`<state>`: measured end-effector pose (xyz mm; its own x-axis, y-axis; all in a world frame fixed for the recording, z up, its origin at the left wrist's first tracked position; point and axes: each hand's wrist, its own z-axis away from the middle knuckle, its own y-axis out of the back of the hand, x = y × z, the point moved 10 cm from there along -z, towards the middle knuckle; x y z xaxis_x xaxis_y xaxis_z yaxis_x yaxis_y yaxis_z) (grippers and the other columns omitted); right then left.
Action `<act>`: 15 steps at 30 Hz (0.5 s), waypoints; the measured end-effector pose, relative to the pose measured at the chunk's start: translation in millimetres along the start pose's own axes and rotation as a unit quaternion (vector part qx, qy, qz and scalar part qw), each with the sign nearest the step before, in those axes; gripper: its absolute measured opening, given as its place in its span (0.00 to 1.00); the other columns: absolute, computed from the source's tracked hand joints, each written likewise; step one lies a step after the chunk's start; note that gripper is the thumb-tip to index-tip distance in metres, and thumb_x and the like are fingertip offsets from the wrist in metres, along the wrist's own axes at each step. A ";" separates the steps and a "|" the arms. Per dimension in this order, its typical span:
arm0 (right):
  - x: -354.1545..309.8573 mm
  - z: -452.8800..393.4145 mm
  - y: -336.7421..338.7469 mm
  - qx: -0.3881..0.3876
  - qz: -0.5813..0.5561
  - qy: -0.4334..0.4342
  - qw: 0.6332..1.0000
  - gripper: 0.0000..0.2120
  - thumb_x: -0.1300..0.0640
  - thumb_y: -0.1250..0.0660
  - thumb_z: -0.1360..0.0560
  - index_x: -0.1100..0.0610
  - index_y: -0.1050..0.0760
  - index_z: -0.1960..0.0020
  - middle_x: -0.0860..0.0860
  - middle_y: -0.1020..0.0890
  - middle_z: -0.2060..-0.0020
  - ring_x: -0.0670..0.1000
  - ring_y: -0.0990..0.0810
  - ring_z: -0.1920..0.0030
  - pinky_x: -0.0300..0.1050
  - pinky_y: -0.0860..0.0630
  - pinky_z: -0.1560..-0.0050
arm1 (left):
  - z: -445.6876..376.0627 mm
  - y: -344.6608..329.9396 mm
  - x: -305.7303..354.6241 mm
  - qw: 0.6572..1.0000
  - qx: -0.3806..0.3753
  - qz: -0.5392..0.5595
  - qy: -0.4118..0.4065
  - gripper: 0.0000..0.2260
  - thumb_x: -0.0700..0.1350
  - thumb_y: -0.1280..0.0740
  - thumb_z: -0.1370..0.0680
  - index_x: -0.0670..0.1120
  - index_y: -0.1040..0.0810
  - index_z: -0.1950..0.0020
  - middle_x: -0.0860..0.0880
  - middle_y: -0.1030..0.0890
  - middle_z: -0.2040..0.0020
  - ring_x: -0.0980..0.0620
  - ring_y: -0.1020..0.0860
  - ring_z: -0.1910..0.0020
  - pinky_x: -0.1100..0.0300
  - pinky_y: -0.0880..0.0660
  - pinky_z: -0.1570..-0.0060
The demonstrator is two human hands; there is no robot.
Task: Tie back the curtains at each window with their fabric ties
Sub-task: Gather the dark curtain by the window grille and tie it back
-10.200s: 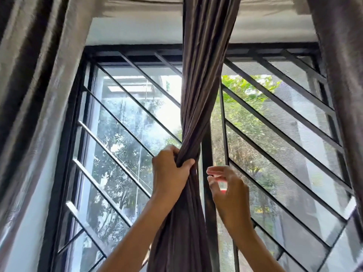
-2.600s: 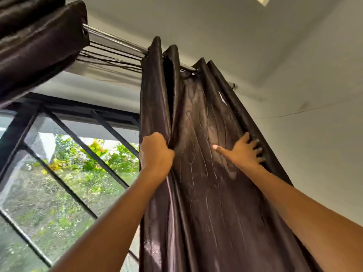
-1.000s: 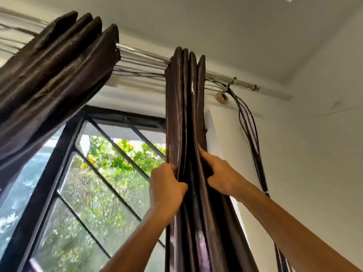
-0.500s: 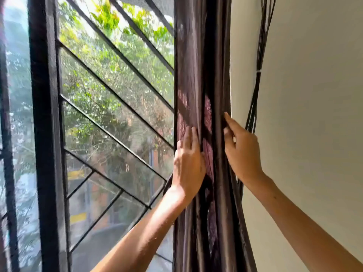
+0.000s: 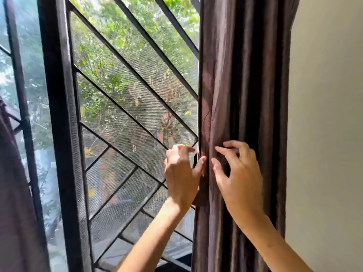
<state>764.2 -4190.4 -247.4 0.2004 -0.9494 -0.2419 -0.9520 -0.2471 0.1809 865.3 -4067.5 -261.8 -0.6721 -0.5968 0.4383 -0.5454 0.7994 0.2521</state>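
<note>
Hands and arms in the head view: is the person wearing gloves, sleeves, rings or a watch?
No. The left hand and right hand are bare, without gloves or rings on the fingers that show. Both forearms are uncovered to the bottom edge of the picture, with no sleeve, watch or band in view. The nails look short, and I cannot tell whether they are painted.

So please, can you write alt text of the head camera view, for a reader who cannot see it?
Two bare hands work on a dark brown, pleated satin curtain bunched beside a cream wall: the left hand touches its window-side edge, the right hand rests curled fingers on its folds. Left, a black metal window grille shows green trees.
</note>
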 end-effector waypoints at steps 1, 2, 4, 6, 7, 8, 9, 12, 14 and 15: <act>1.3 0.6 0.0 0.001 0.003 -0.005 1.000 0.13 0.58 0.26 0.29 0.57 0.19 0.45 0.52 0.22 0.46 0.55 0.23 0.48 0.53 0.21 0.55 | -3.3 -10.0 -8.6 0.999 -0.029 0.011 0.020 0.16 0.52 0.30 0.26 0.43 0.22 0.44 0.46 0.22 0.47 0.45 0.27 0.44 0.56 0.31 0.47; 2.7 0.9 0.2 0.003 0.006 -0.010 1.000 0.14 0.58 0.26 0.30 0.57 0.20 0.45 0.52 0.23 0.45 0.54 0.24 0.47 0.51 0.21 0.56 | -6.4 -21.2 -15.6 0.997 -0.065 0.032 0.039 0.19 0.52 0.29 0.27 0.42 0.23 0.41 0.45 0.21 0.45 0.45 0.27 0.43 0.56 0.32 0.45; 6.5 2.1 1.8 0.007 -0.004 -0.026 1.000 0.17 0.56 0.26 0.30 0.55 0.23 0.43 0.51 0.24 0.44 0.53 0.25 0.45 0.44 0.23 0.57 | -12.3 -40.3 -24.4 0.986 -0.125 0.088 0.069 0.19 0.49 0.28 0.27 0.41 0.22 0.40 0.44 0.19 0.45 0.46 0.23 0.44 0.55 0.29 0.43; 11.2 3.8 2.8 0.004 -0.017 -0.041 0.999 0.19 0.56 0.25 0.31 0.55 0.27 0.43 0.50 0.25 0.43 0.52 0.25 0.44 0.40 0.26 0.58 | -17.0 -41.1 -28.0 0.980 -0.115 0.140 0.085 0.11 0.43 0.27 0.28 0.42 0.18 0.47 0.44 0.16 0.51 0.45 0.19 0.50 0.54 0.25 0.49; 13.1 4.8 3.6 0.006 -0.014 -0.045 0.999 0.19 0.58 0.25 0.31 0.54 0.27 0.44 0.50 0.26 0.44 0.52 0.24 0.46 0.40 0.25 0.60 | -18.7 -36.6 -30.7 0.980 -0.093 0.150 0.089 0.08 0.41 0.27 0.29 0.42 0.16 0.51 0.44 0.16 0.54 0.45 0.18 0.53 0.55 0.24 0.51; 14.5 6.1 4.8 0.009 -0.005 -0.043 0.999 0.19 0.60 0.25 0.32 0.54 0.28 0.45 0.50 0.26 0.46 0.51 0.24 0.49 0.41 0.24 0.64 | -19.7 -30.8 -32.8 0.984 -0.071 0.141 0.083 0.06 0.41 0.27 0.29 0.43 0.15 0.53 0.44 0.16 0.56 0.46 0.18 0.55 0.56 0.24 0.53; 14.6 7.5 5.3 0.011 0.007 -0.035 0.999 0.17 0.63 0.25 0.32 0.54 0.27 0.47 0.50 0.26 0.49 0.51 0.24 0.51 0.42 0.23 0.68 | -20.3 -24.2 -33.7 0.989 -0.056 0.122 0.066 0.05 0.41 0.27 0.29 0.43 0.15 0.54 0.45 0.16 0.56 0.46 0.19 0.56 0.56 0.24 0.53; 10.2 13.8 -2.6 -0.012 0.044 -0.006 0.999 0.15 0.69 0.26 0.34 0.54 0.24 0.54 0.49 0.24 0.53 0.50 0.24 0.55 0.42 0.25 0.75 | -19.1 -2.5 -34.1 0.993 -0.036 0.115 0.012 0.03 0.39 0.27 0.29 0.42 0.15 0.56 0.47 0.16 0.59 0.49 0.18 0.60 0.60 0.24 0.58; 10.7 19.4 -13.7 -0.030 0.061 -0.024 0.997 0.14 0.66 0.24 0.34 0.54 0.22 0.51 0.50 0.24 0.47 0.51 0.23 0.49 0.45 0.21 0.69 | -18.3 11.8 -39.8 0.990 -0.046 0.130 0.017 0.02 0.38 0.27 0.29 0.43 0.16 0.58 0.49 0.16 0.62 0.51 0.19 0.63 0.60 0.24 0.61; 13.0 21.8 -19.1 -0.033 0.058 -0.043 0.997 0.17 0.62 0.24 0.33 0.55 0.23 0.46 0.52 0.25 0.41 0.53 0.24 0.43 0.46 0.19 0.62 | -18.2 18.2 -41.9 0.990 -0.053 0.131 0.022 0.01 0.39 0.27 0.29 0.43 0.17 0.58 0.49 0.16 0.62 0.51 0.19 0.63 0.59 0.24 0.61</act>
<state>779.9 -4193.7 -274.8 0.0660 -0.9527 -0.2965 -0.9500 -0.1509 0.2734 892.6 -4026.7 -259.9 -0.7601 -0.3664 0.5366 -0.2983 0.9304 0.2128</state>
